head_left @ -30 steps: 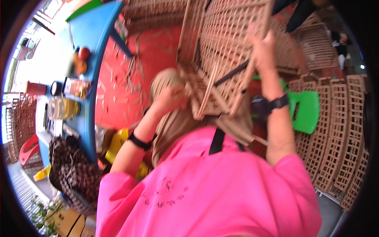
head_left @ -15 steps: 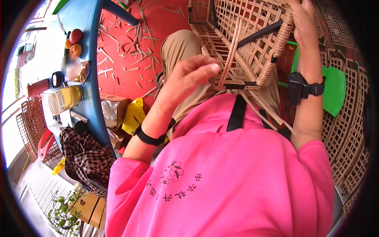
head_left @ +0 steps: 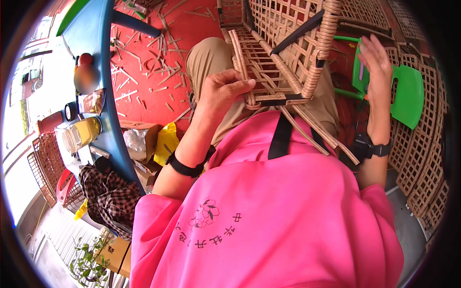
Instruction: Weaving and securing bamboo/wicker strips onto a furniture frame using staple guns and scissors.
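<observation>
A woven rattan chair frame or basket (head_left: 295,43), with black bands on its edges, rests on my lap. My left hand (head_left: 224,89) is closed at its near left corner, thumb and forefinger pinching the upright rattan strips (head_left: 237,50). The tips of those strips rise above my fingers. Loose strip ends (head_left: 331,139) stick out from the near edge toward my shirt. My right hand (head_left: 377,62) is raised to the right of the rattan piece, apart from it, with fingers stretched and slightly blurred. Nothing shows in it.
A blue table (head_left: 108,120) on the left bears fruit, a jar (head_left: 81,134) of yellow liquid and a checked cloth (head_left: 108,197). Cut strips litter the red floor (head_left: 144,57). A green chair (head_left: 408,96) and stacked lattice panels (head_left: 422,153) stand at right.
My right hand has let go of the rattan piece's upper right edge and moved away, opening. My left thumb and forefinger have closed on the upright strips, which now lean left.
</observation>
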Demonstrator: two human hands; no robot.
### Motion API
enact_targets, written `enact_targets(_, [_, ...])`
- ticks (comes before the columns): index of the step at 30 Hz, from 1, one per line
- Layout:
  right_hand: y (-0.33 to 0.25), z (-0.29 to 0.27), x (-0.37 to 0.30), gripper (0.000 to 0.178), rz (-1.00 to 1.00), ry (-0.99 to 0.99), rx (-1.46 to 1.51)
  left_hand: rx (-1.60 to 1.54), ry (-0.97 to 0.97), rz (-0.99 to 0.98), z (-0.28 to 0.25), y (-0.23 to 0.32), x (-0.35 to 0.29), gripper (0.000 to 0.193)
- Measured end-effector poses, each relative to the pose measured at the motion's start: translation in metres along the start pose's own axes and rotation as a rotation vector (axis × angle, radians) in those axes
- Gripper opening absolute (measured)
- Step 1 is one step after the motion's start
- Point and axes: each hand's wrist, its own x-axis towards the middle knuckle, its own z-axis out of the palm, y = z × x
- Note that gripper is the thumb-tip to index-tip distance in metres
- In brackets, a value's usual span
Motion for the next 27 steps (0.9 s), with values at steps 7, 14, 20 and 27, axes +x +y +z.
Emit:
enact_targets(7, [0.072,-0.128,-0.047,0.057,0.244,0.458,0.162,0.071,0.024,0.008,0.004,0.004,-0.003,0.015])
enact_targets(14, [0.109,-0.241,-0.080,0.053,0.244,0.897,0.174,0.037,0.072,0.019,0.003,-0.012,0.003,0.020])
enact_targets(20, [0.174,-0.215,-0.042,0.047,0.359,0.734,0.179,-0.061,0.124,-0.076,0.012,-0.005,0.002,0.020])
enact_targets(27, [0.295,-0.172,0.072,0.034,0.160,0.089,-0.839,-0.040,0.239,-0.167,0.010,-0.007,0.000,0.012])
